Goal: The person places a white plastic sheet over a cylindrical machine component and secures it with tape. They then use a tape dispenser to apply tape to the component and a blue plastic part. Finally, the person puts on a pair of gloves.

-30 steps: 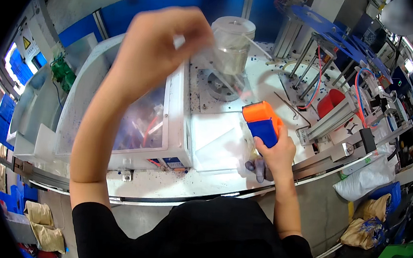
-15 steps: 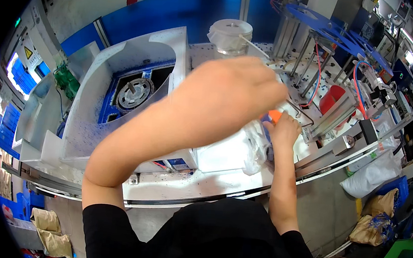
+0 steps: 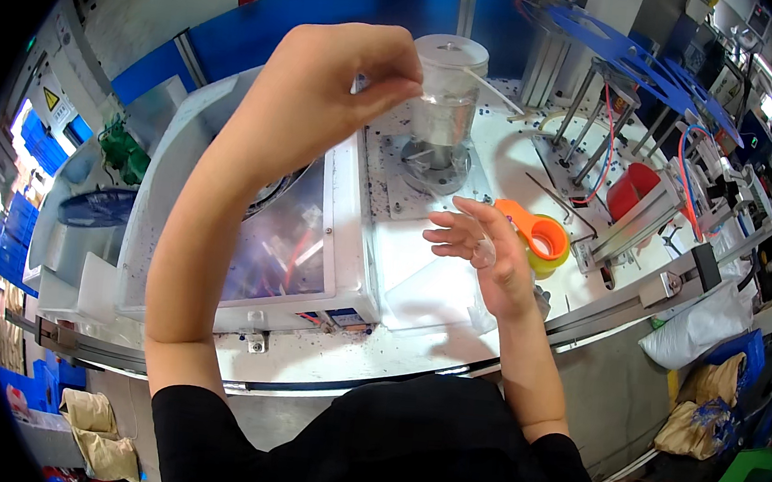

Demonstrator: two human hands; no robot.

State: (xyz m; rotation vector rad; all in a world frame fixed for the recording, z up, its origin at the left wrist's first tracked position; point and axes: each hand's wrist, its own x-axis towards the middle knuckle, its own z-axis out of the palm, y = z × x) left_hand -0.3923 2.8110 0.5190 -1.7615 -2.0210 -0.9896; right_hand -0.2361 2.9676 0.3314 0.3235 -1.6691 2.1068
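My left hand (image 3: 341,76) is raised high, its thumb and fingertips pinched together beside a clear cylinder (image 3: 448,109) with a white lid. What lies between those fingertips is too transparent to make out. My right hand (image 3: 485,259) hovers over the white worktop, palm turned inward and fingers apart. A small clear, film-like piece (image 3: 486,251) shows by its palm. Just beyond that hand lies an orange ring-shaped tool (image 3: 547,237) with a handle, on top of a yellow-green round thing (image 3: 551,263). Below the right hand, a translucent plastic sheet or bag (image 3: 432,291) rests on the worktop.
To the left stands a white-walled feeder box (image 3: 354,238) with a clear panel. At the right are a red cup (image 3: 631,191), thin bent rods (image 3: 562,199), metal posts and a metal rail (image 3: 619,303). Small dark bits are scattered over the worktop (image 3: 368,345).
My left hand has moved up and left, uncovering the cylinder. My right hand has shifted left and opened, away from the orange tool. The crumpled clear plastic beside it is no longer bunched there.
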